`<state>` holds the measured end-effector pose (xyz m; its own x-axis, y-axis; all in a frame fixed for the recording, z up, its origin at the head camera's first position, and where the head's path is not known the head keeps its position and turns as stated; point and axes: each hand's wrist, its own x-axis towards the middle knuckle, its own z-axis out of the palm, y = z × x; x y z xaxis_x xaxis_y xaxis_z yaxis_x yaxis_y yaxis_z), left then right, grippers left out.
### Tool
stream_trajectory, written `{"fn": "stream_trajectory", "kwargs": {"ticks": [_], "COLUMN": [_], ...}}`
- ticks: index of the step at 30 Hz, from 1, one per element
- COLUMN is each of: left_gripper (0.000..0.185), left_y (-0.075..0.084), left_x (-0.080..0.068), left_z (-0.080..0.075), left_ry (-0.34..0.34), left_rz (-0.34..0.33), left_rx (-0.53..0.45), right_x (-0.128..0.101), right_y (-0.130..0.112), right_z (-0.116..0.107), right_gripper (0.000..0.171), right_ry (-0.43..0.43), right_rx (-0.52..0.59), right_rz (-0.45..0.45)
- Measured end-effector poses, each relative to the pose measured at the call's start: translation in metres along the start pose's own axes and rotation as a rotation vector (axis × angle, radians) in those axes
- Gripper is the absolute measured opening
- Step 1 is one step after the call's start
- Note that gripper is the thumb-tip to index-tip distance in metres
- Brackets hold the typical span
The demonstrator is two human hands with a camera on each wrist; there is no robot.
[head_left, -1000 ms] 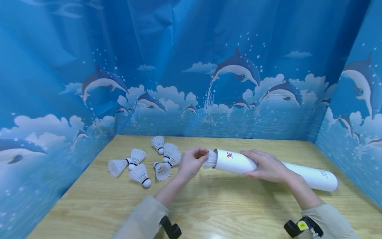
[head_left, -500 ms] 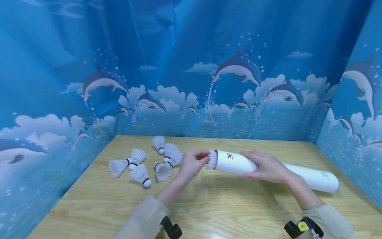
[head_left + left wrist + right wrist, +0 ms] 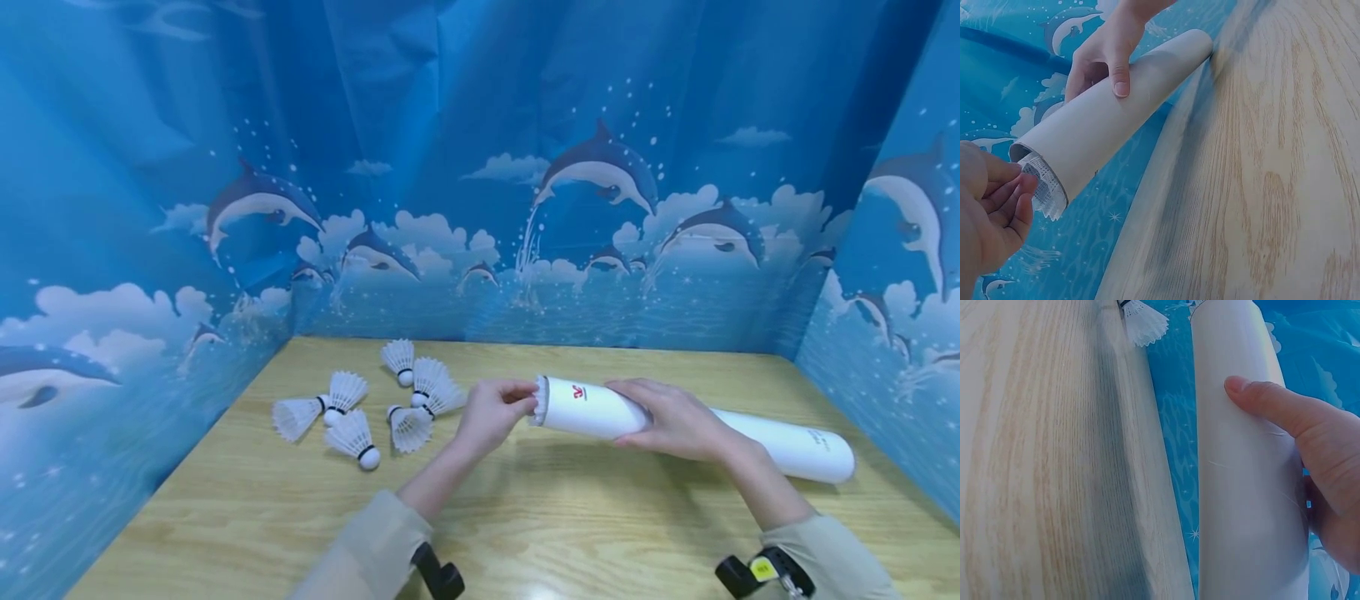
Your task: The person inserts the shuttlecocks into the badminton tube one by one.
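White tube (image 3: 697,425) lies on the wooden table (image 3: 525,533), right of centre. Long axis runs left to right, slightly skewed: open mouth at the left end and a little farther from the person, closed rounded end at the right, nearer the right wall. Red logo near the mouth.

Right hand (image 3: 671,417) grips the tube across its top about a third of the way from the mouth; the right-wrist view shows the thumb laid on the near side and fingers curled round the far side.

Left hand (image 3: 491,412) sits at the mouth, fingers bent and pinching the feather skirt of a shuttlecock (image 3: 537,400). Only the skirt's rim shows outside the tube; skirt faces left, cork end hidden inside.

Six loose shuttlecocks (image 3: 352,433) lie in a cluster on the table left of the left hand, pointing various ways. Dolphin-print blue backdrop (image 3: 480,208) on three sides
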<state>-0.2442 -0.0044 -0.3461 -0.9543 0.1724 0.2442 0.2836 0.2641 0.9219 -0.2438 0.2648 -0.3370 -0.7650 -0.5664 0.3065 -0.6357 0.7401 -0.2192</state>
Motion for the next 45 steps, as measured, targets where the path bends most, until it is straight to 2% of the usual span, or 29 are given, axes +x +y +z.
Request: {"fn": "stream_trajectory", "kwargs": {"ticks": [4, 14, 23, 40, 45], "left_gripper": [0.021, 0.019, 0.019, 0.021, 0.016], "left_y": [0.001, -0.002, 0.000, -0.002, -0.005], "left_x": [0.001, 0.000, 0.000, 0.002, 0.002], "left_z": [0.003, 0.007, 0.010, 0.014, 0.012], "left_ry": [-0.016, -0.046, -0.060, -0.071, -0.068], "left_rz": [-0.028, -0.037, -0.084, -0.087, -0.053], "left_rx": [-0.015, -0.028, -0.065, -0.035, -0.052], "right_x": [0.000, -0.002, -0.002, -0.001, -0.001], "right_y": [0.001, 0.003, 0.003, 0.003, 0.002], "right_z": [0.000, 0.001, 0.001, 0.001, 0.000], "right_gripper": [0.071, 0.072, 0.074, 0.073, 0.075], "right_ry": [0.003, 0.020, 0.004, -0.008, -0.014], "right_rx": [-0.004, -0.006, -0.023, -0.026, -0.013], "right_rz": [-0.005, -0.027, -0.013, -0.010, 0.011]}}
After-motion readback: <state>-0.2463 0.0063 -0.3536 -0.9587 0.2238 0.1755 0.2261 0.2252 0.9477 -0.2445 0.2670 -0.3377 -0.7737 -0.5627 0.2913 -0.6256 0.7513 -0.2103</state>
